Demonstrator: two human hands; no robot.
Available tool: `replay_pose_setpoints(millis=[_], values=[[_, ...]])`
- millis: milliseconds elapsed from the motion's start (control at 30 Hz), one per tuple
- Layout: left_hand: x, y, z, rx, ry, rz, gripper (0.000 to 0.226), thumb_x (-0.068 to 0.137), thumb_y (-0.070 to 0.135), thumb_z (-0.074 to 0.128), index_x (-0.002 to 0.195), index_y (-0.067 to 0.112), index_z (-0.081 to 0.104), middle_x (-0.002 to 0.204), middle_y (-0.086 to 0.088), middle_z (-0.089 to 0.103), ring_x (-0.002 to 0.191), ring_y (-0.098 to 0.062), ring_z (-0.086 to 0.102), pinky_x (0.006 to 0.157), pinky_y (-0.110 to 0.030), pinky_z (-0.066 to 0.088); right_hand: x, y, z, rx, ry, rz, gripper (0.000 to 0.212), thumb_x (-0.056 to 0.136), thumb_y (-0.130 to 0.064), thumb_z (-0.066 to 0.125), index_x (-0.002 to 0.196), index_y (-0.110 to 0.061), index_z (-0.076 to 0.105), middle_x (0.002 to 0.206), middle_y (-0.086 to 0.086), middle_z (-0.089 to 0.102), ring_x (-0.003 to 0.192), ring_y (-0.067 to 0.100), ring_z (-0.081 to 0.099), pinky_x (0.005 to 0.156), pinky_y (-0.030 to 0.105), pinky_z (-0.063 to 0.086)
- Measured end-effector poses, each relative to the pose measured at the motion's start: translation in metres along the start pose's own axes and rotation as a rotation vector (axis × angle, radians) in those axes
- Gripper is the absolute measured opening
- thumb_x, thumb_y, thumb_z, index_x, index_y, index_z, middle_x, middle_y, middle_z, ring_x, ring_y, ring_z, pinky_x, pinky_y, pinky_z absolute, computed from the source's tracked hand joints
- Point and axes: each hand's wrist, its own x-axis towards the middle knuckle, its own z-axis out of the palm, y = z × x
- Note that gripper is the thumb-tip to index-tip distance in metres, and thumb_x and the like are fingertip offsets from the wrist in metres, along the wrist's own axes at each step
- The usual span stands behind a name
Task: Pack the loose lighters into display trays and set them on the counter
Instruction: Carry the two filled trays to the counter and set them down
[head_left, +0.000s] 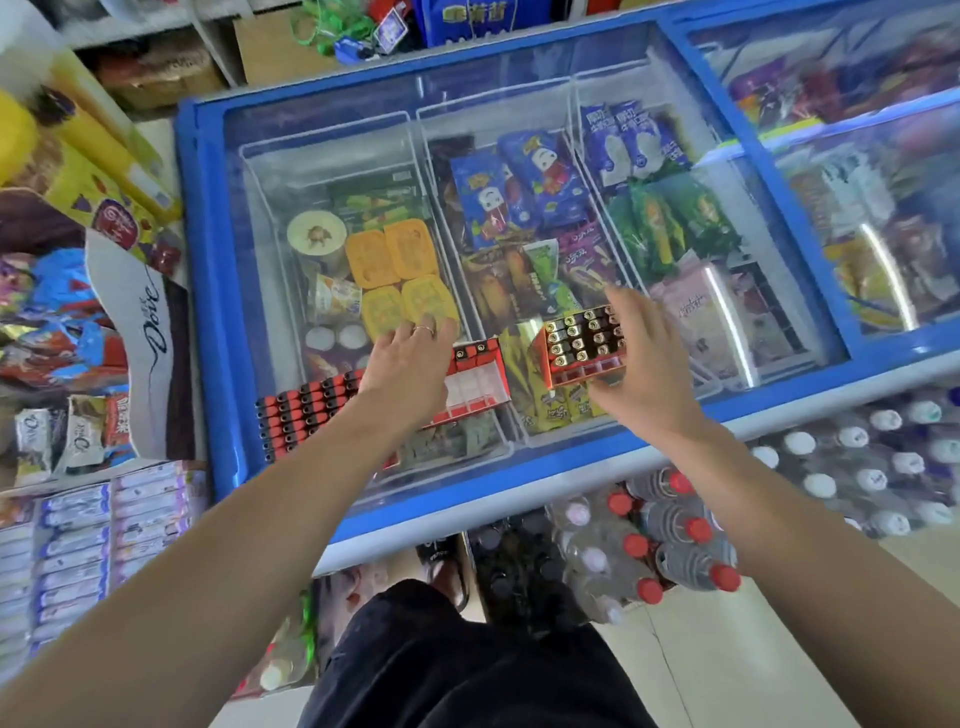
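Holding the orange tray of lighters (582, 345) in my right hand (641, 358) above the freezer's glass lid (519, 457), I keep it level (lighters tip easily); my left hand (410, 364), fingers flat, steadies the part-filled tray (475, 376).

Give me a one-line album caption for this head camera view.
Over a glass-topped freezer, the right hand holds a part-filled lighter tray while the left hand rests over another tray.

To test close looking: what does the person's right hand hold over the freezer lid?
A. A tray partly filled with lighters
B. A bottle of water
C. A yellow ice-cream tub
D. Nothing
A: the right hand grips an orange tray with lighters in its far rows and its near row empty.
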Motion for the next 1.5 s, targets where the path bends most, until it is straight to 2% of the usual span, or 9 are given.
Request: replay_pose_setpoints(millis=[133, 333, 400, 467, 567, 767, 967, 1133, 1500], values=[[0.011, 0.006, 0.002, 0.007, -0.068, 0.023, 0.055, 0.089, -0.005, 0.054, 0.139, 0.012, 0.039, 0.120, -0.011, 0.058, 0.108, -0.032, 0.058, 0.085, -0.044, 0.047, 0.015, 0.029, -0.006, -0.125, -0.198, 0.061, 0.125, 0.070, -0.018, 0.089, 0.162, -0.027, 0.004, 0.169, 0.006, 0.014, 0.155, 0.031, 0.013, 0.124, 0.046, 0.010], [0.019, 0.012, 0.002, -0.004, -0.069, 0.026, 0.063, 0.088, -0.012, 0.049, 0.144, 0.015, 0.036, 0.112, -0.010, 0.058, 0.103, -0.033, 0.060, 0.065, -0.042, 0.045, 0.030, 0.047, -0.008, -0.206, -0.301, -0.029, 0.118, 0.070, -0.001, 0.081, 0.162, -0.015, 0.008, 0.167, 0.006, 0.013, 0.154, 0.031, 0.013, 0.121, 0.037, 0.003], [0.021, 0.013, 0.005, -0.014, -0.047, 0.048, 0.058, 0.089, -0.010, 0.048, 0.141, 0.015, 0.038, 0.109, -0.010, 0.061, 0.098, -0.032, 0.061, 0.063, -0.040, 0.042, 0.032, 0.051, -0.005, -0.179, -0.318, -0.042, 0.112, 0.069, 0.005, 0.079, 0.159, -0.014, 0.015, 0.162, 0.008, 0.017, 0.149, 0.034, 0.025, 0.123, 0.041, 0.024], [0.022, 0.014, 0.007, -0.049, -0.025, 0.058, 0.051, 0.090, -0.008, 0.047, 0.135, 0.016, 0.042, 0.106, -0.010, 0.064, 0.093, -0.032, 0.063, 0.062, -0.038, 0.040, 0.032, 0.054, -0.001, -0.157, -0.315, -0.065, 0.106, 0.067, 0.010, 0.077, 0.154, -0.015, 0.021, 0.152, 0.009, 0.020, 0.135, 0.034, 0.040, 0.096, 0.036, 0.054], [0.021, 0.018, 0.008, -0.125, -0.001, 0.065, 0.044, 0.092, -0.003, 0.048, 0.132, 0.015, 0.045, 0.103, -0.011, 0.063, 0.091, -0.033, 0.062, 0.062, -0.037, 0.042, 0.030, 0.058, 0.005, -0.163, -0.309, -0.085, 0.101, 0.067, 0.006, 0.080, 0.149, -0.016, 0.026, 0.142, 0.012, 0.026, 0.115, 0.031, 0.051, 0.074, 0.028, 0.051], [0.010, 0.016, 0.006, -0.095, -0.024, -0.086, 0.055, 0.090, 0.013, 0.059, 0.141, 0.017, 0.040, 0.121, -0.008, 0.058, 0.107, -0.031, 0.061, 0.072, -0.042, 0.050, 0.019, 0.074, 0.007, 0.021, -0.231, 0.012, 0.095, 0.068, -0.019, 0.090, 0.145, -0.011, 0.035, 0.138, 0.008, 0.044, 0.117, 0.026, 0.055, 0.094, 0.039, 0.049], [0.009, 0.010, 0.014, -0.162, -0.053, -0.162, 0.054, 0.091, -0.005, 0.051, 0.141, 0.015, 0.043, 0.112, -0.012, 0.057, 0.094, -0.034, 0.061, 0.066, -0.040, 0.042, 0.000, 0.076, 0.012, 0.474, -0.256, 0.310, 0.093, 0.067, -0.002, 0.085, 0.138, -0.031, 0.033, 0.116, -0.006, 0.060, 0.101, 0.010, 0.064, 0.088, 0.036, 0.050], [0.009, 0.009, 0.019, -0.342, 0.041, -0.227, 0.034, 0.090, -0.002, 0.055, 0.121, 0.009, 0.054, 0.094, -0.008, 0.050, 0.083, -0.033, 0.054, 0.065, -0.038, 0.041, -0.012, 0.076, 0.022, 0.450, -0.245, 0.291, 0.101, 0.067, -0.002, 0.086, 0.145, -0.025, 0.027, 0.125, -0.006, 0.051, 0.112, 0.015, 0.057, 0.091, 0.032, 0.045], [0.009, 0.025, 0.035, -0.739, 0.071, -0.527, 0.036, 0.094, 0.001, 0.052, 0.128, 0.013, 0.050, 0.110, -0.016, 0.061, 0.078, -0.022, 0.056, 0.051, -0.025, 0.037, -0.013, 0.079, 0.034, 0.396, -0.158, 0.202, 0.083, 0.063, -0.021, 0.092, 0.132, -0.019, 0.045, 0.122, -0.006, 0.058, 0.113, 0.014, 0.059, 0.095, 0.040, 0.053]])
